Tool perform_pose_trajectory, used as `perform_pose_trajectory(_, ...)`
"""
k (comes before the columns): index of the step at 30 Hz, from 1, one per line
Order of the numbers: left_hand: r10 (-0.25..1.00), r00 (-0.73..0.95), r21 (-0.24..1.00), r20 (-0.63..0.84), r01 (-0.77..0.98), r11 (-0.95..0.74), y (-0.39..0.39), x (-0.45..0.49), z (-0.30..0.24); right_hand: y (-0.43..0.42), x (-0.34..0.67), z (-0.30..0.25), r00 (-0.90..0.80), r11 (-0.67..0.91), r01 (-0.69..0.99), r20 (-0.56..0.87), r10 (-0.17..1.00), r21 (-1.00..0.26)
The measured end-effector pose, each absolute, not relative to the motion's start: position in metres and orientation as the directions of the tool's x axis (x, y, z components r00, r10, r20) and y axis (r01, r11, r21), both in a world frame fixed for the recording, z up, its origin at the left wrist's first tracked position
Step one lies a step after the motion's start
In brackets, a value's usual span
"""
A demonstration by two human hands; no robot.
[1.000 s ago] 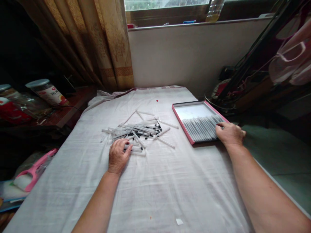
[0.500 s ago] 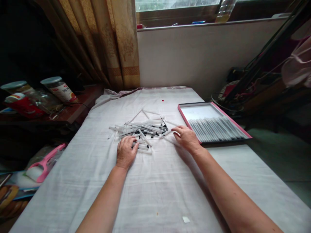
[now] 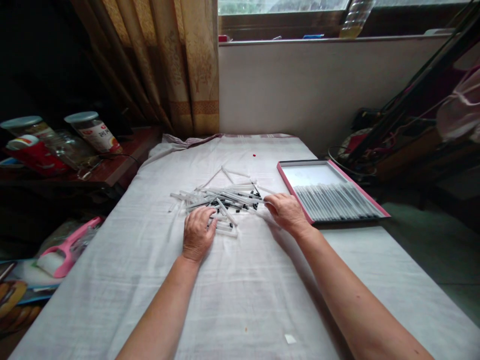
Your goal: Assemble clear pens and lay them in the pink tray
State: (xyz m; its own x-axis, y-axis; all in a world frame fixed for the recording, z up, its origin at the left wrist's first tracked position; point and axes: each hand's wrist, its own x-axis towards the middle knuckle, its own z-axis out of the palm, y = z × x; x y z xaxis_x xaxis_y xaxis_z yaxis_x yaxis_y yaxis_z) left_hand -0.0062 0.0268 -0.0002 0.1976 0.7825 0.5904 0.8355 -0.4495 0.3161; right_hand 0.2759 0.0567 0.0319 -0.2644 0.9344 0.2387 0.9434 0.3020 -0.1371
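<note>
A loose heap of clear pens with black ends (image 3: pixel 225 196) lies crisscrossed on the white cloth. At its near left edge rests my left hand (image 3: pixel 198 232). Its fingers curve over a few pens, the thumb a little apart from them, and no grip shows. On the heap's right side my right hand (image 3: pixel 285 211) pinches the end of a clear pen between thumb and fingers; that pen points left into the heap. Right of this hand sits a shallow pink-edged box (image 3: pixel 318 172), with a row of similar pens (image 3: pixel 335 202) side by side in its near part.
White cloth covers the table (image 3: pixel 240 290). A small red piece (image 3: pixel 254 155) lies toward the back and a white scrap (image 3: pixel 290 339) near the front. At left, jars (image 3: pixel 93 132) stand on a dark red cabinet, with pink-handled scissors (image 3: pixel 69 252) lower down. A curtain hangs behind.
My right fingers have closed more around a pen end, and the pen in front of them lies at a different angle. My left hand has stayed nearly in place. The view has shifted slightly.
</note>
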Motion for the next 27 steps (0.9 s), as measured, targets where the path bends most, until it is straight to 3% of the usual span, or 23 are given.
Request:
perform_pose_trajectory(6,0.666,0.414,0.131,0.62,0.782,-0.609,0.015,0.015,0.011,0.022,0.231,0.031,-0.394,0.496,0.826,0.356,0.847,-0.268)
perform_pose_trajectory(9,0.661,0.492,0.095,0.567,0.758,-0.646,0.013,0.017,0.012,0.017,0.215,0.025,-0.407,0.554,0.722,0.393,0.825,-0.416)
perform_pose_trajectory(12,0.71,0.462,0.109,0.532,0.794,-0.598,0.012,0.006,0.009,0.022,0.217,0.02,-0.253,0.438,0.626,0.363,0.897,-0.645)
perform_pose_trajectory(14,0.746,0.408,0.134,0.526,0.827,-0.547,0.011,-0.003,0.005,0.027,0.224,0.017,-0.128,0.306,0.646,0.296,0.947,-0.7)
perform_pose_trajectory(16,0.773,0.357,0.187,0.524,0.837,-0.514,0.01,-0.01,0.0,0.031,0.229,0.017,-0.081,0.212,0.763,0.235,0.969,-0.611)
perform_pose_trajectory(18,0.785,0.321,0.251,0.53,0.825,-0.507,0.01,-0.013,-0.003,0.032,0.23,0.019,-0.073,0.147,0.884,0.18,0.981,-0.445)
perform_pose_trajectory(21,0.8,0.289,0.329,0.526,0.798,-0.505,0.01,-0.012,-0.007,0.033,0.224,0.023,-0.035,0.065,0.966,0.119,0.992,-0.251)
perform_pose_trajectory(27,0.814,0.24,0.43,0.529,0.75,-0.502,0.011,-0.011,-0.006,0.039,0.217,0.023,-0.033,0.052,0.988,0.128,0.991,-0.146)
